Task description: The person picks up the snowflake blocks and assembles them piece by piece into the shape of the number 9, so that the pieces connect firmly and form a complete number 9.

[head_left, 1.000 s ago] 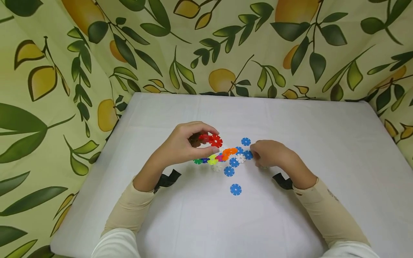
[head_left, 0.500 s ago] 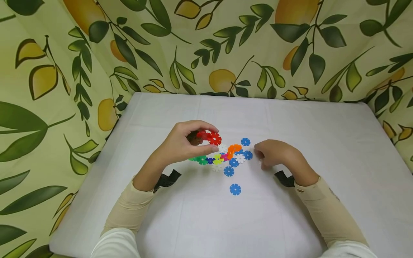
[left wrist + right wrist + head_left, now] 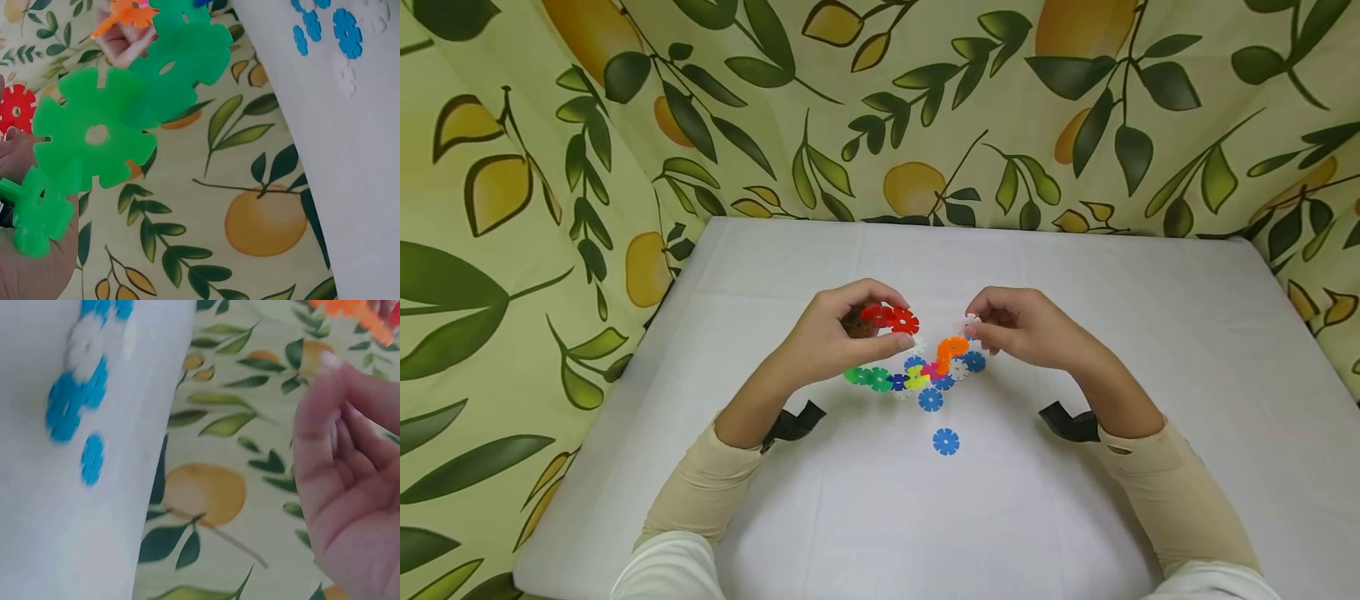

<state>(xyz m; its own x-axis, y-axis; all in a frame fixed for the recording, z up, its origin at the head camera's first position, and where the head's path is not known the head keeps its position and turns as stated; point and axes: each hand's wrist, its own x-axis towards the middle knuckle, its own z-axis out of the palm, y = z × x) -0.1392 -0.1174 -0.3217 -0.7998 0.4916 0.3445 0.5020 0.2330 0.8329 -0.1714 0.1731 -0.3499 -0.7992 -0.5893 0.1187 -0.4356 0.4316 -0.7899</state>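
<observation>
Hands of one person work above a table (image 3: 820,500) covered in white cloth. Left hand (image 3: 823,337): raised over the centre of the table, thumb and fingers curved, holding red, notched, flower-shaped plastic discs (image 3: 904,322) between thumb and forefinger. Right hand (image 3: 1033,329): raised to the right, thumb and forefinger narrowed to a pinch on one white, notched plastic disc (image 3: 972,323). The remaining fingers of the right hand are curled toward the palm.

Between the hands extends a chain of interlocked multicoloured plastic discs (image 3: 916,377). Sequence in the head view, left to right: green, dark blue, yellow, magenta, orange. The orange end section (image 3: 953,347) lies near the pinched white disc; contact cannot be confirmed. The green section (image 3: 97,134) passes close to the left palm; any joint between the green section and the red discs is hidden by the left hand.

Loose blue, notched plastic discs (image 3: 931,400) and loose white plastic discs (image 3: 958,369) lie on the cloth beneath and to the near side of the chain. One single blue disc (image 3: 946,442) lies nearest the person, apart from the group. Beige sleeves (image 3: 700,483) cover both forearms. At the far side of the table hangs a pale fabric backdrop printed with leaves and fruit (image 3: 917,137).
</observation>
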